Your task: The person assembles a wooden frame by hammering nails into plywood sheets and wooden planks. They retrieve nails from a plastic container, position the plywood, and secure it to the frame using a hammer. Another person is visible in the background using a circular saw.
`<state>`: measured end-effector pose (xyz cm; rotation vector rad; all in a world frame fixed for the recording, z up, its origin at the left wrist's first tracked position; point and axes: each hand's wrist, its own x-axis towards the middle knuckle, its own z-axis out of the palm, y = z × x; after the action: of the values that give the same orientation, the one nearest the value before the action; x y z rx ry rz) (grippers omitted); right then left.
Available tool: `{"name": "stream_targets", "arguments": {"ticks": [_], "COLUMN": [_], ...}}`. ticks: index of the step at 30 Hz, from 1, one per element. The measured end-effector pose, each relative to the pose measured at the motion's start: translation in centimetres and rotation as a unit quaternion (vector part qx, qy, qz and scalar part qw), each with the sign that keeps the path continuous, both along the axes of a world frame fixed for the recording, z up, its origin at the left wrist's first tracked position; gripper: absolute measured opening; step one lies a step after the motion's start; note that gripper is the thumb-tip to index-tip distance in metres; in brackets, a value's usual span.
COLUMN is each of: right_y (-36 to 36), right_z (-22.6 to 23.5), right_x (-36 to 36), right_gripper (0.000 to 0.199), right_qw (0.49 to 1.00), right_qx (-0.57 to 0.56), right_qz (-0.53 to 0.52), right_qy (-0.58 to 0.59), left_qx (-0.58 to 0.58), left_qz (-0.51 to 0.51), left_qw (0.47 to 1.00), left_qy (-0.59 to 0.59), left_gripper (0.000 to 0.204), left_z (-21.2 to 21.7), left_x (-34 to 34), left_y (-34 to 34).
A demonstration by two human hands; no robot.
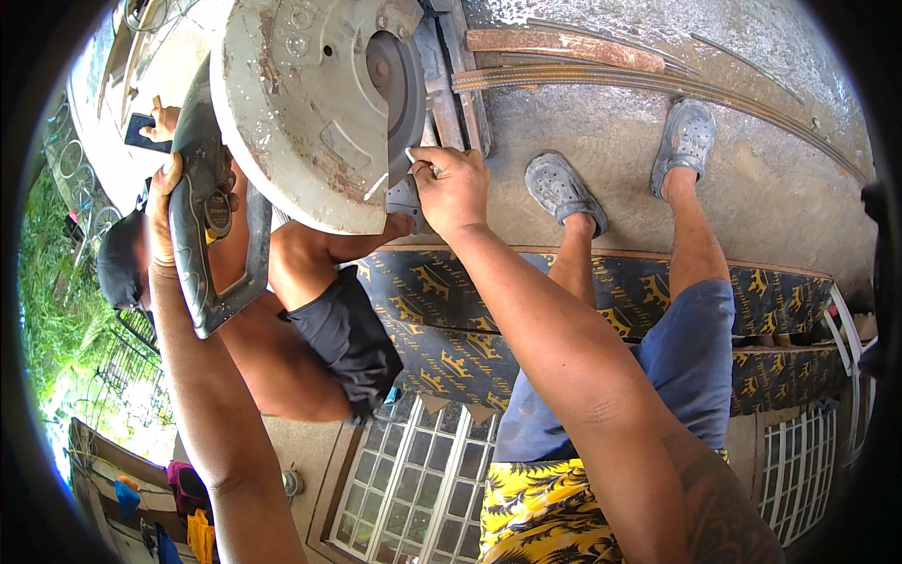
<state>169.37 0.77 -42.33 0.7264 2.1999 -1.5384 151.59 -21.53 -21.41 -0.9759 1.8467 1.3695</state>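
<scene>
Our right hand (453, 188) pinched a small pale piece against the grey blade (402, 94) of the chop saw (310, 113); our left hand (162, 211) gripped its black handle (211, 235). Rusty metal strips (564, 47) lay on the concrete floor (733, 179) beyond, apparently uncut. Another person (310, 310) crouched beside the saw.
</scene>
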Motion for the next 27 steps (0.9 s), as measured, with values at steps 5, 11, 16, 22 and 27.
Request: {"name": "stream_targets", "arguments": {"ticks": [5,11,16,22,27], "right_y": [0.07,-0.14,-0.24,0.03,0.04], "right_z": [0.08,0.09,-0.09,0.26,0.28], "right_x": [-0.07,-0.06,0.05,0.08,-0.12], "right_gripper": [0.016,0.017,0.018,0.017,0.018], "right_qw": [1.0,1.0,1.0,1.0,1.0], "right_qx": [-0.009,0.011,0.017,0.001,0.002], "right_qz": [0.004,0.002,0.003,0.023,0.025], "right_qy": [-0.011,0.001,0.011,-0.004,-0.009], "left_qx": [0.002,0.021,0.04,0.007,0.036], "left_qz": [-0.008,-0.022,-0.028,-0.018,-0.038], "left_qw": [1.0,1.0,0.999,1.0,0.999], "left_qy": [0.003,0.005,0.005,0.016,0.013], "left_gripper": [0.078,0.076,0.074,0.076,0.077], "left_z": [-0.11,-0.3,-0.34,-0.08,-0.22], "left_x": [0.17,0.14,-0.05,0.1,-0.18], "left_y": [-0.31,-0.54,-0.52,-0.37,-0.82]}}
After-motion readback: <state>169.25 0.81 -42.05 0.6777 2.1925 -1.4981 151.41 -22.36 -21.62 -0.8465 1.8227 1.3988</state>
